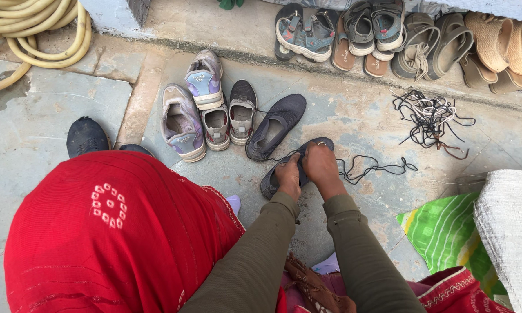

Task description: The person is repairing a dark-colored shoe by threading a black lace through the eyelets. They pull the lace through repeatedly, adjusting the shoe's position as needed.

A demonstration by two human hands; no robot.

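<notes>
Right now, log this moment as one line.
left hand: on dark shoe | right hand: on shoe, at black lace | other shoes lined up behind

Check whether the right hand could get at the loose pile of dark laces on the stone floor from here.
Probably yes, with a stretch. The right hand rests on the dark slip-on shoe; bare floor lies between it and the lace pile, nothing blocking.

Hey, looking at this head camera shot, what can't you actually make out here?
- Middle of the dark shoe: covered by the left hand and right hand.
- Whether the fingers grip the lace: too small to tell.
- Hose: cut off by the top-left edge.
- Sandals: toes cropped at the top edge.
- Black shoe: partly behind the red cloth.
</notes>
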